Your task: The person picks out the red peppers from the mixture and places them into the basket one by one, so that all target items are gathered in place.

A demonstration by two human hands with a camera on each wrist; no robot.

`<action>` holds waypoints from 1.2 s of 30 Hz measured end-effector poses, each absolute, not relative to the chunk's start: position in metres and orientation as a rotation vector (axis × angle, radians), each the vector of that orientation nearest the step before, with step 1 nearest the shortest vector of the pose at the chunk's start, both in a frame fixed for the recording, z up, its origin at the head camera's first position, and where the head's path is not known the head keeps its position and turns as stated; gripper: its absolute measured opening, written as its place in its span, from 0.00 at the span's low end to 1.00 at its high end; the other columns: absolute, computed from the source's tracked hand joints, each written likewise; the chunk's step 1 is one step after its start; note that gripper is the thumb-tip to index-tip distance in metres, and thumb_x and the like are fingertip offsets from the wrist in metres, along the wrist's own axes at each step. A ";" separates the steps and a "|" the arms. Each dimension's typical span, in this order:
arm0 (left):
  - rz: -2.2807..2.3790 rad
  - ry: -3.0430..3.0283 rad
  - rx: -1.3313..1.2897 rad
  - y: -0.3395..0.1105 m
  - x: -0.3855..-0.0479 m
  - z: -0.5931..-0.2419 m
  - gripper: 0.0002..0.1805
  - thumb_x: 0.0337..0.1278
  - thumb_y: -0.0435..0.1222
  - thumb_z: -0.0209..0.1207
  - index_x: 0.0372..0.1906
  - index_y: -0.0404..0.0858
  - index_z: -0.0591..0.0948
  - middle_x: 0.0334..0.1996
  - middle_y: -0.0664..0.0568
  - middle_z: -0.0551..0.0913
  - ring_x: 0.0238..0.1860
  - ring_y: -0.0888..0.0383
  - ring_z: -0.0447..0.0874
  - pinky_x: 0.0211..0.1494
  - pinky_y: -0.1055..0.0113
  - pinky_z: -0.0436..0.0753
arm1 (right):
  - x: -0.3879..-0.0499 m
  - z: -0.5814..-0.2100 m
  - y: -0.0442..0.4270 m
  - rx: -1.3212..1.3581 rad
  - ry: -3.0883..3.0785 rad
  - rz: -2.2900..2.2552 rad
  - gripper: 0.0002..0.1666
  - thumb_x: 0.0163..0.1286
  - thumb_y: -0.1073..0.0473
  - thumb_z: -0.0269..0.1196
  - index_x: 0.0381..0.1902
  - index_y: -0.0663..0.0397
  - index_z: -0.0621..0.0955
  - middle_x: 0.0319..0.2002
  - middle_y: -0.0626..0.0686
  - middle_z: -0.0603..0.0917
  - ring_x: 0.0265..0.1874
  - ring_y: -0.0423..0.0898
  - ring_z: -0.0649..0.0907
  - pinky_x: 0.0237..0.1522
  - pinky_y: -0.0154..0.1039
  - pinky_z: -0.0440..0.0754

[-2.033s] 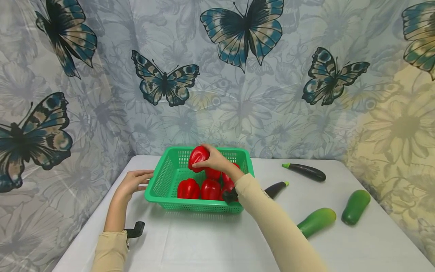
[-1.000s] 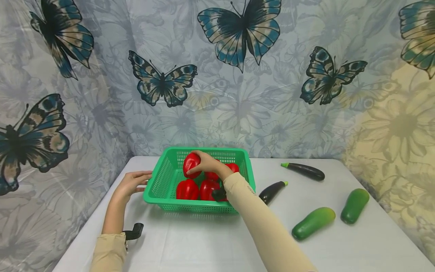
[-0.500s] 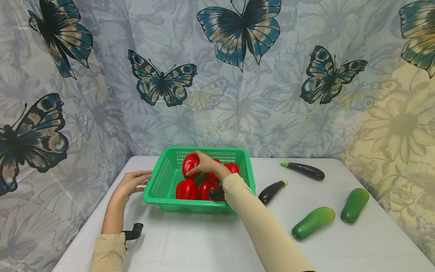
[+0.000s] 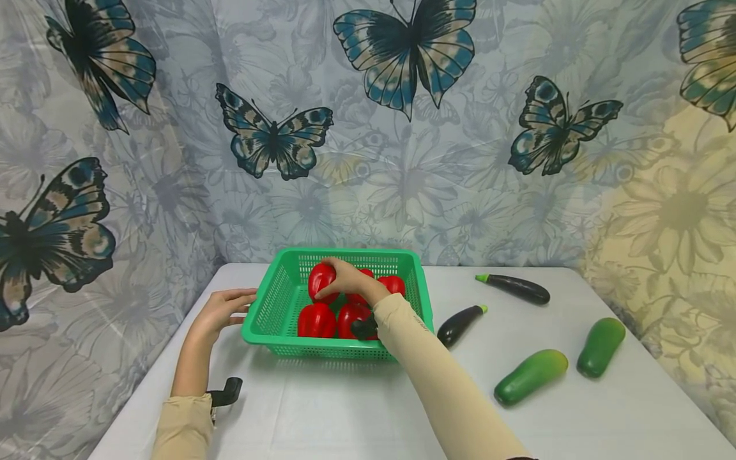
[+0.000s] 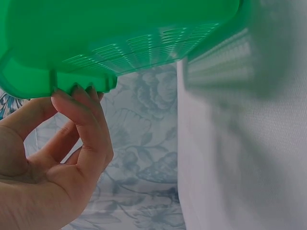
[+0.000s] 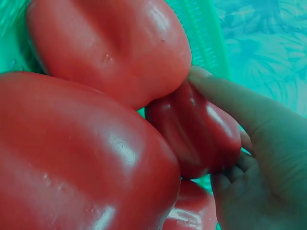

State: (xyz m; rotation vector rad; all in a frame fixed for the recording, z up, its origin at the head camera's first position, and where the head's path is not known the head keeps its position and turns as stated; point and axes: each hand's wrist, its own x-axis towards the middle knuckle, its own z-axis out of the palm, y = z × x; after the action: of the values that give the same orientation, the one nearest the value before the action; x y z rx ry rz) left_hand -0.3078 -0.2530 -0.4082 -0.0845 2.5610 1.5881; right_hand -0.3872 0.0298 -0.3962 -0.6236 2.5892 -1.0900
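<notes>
A green plastic basket (image 4: 336, 348) on the white table holds several red bell peppers, including a pepper (image 4: 317, 321) at the front left. Inside it, my right hand (image 4: 349, 281) grips another red bell pepper (image 4: 321, 281) from above. In the right wrist view, that hand's thumb and curled fingers lie around a bell pepper (image 6: 199, 132), with larger-looking peppers closer to the camera. My left hand (image 4: 218, 313) is at the basket's left side. The left wrist view shows its relaxed fingers (image 5: 88, 129) touching the green rim (image 5: 81, 82) from outside.
Right of the basket lie a dark eggplant (image 4: 460, 326) and a second eggplant (image 4: 517, 289) farther back. Two green, papaya-like items, one paler-tipped (image 4: 529, 377) and one darker (image 4: 600, 348), lie farther right. A butterfly-print cloth (image 4: 414, 191) hangs behind the table.
My right hand has brought its bell pepper slightly left and down into the basket, slowing to almost still. The left hand and basket look nearly unchanged.
</notes>
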 end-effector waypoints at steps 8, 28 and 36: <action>1.607 2.556 -0.086 -0.254 -0.308 -0.409 0.30 0.69 0.46 0.55 0.67 0.31 0.71 0.66 0.34 0.71 0.46 0.60 0.81 0.48 0.65 0.86 | -0.387 -0.396 0.029 -0.619 2.614 -1.057 0.51 0.58 0.52 0.72 0.74 0.53 0.61 0.68 0.56 0.70 0.65 0.54 0.71 0.62 0.50 0.79; 1.602 2.545 -0.065 -0.253 -0.307 -0.406 0.30 0.70 0.45 0.54 0.68 0.31 0.70 0.66 0.34 0.71 0.48 0.59 0.81 0.51 0.63 0.86 | -0.389 -0.403 0.027 -0.639 2.691 -0.868 0.49 0.59 0.51 0.72 0.74 0.52 0.63 0.70 0.56 0.69 0.71 0.57 0.64 0.66 0.55 0.74; 1.611 2.542 -0.056 -0.254 -0.307 -0.407 0.29 0.70 0.45 0.54 0.68 0.31 0.70 0.66 0.34 0.71 0.43 0.65 0.80 0.51 0.64 0.86 | -0.392 -0.403 0.027 -0.710 2.746 -0.766 0.45 0.60 0.52 0.71 0.72 0.57 0.66 0.67 0.57 0.73 0.67 0.54 0.71 0.68 0.50 0.73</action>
State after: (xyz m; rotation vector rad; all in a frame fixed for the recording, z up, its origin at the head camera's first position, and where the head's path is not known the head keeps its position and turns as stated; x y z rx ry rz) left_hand -0.3073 -0.2541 -0.4066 -0.0564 2.5416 1.6109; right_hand -0.3918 0.0269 -0.4033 -0.7103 2.7462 -0.7661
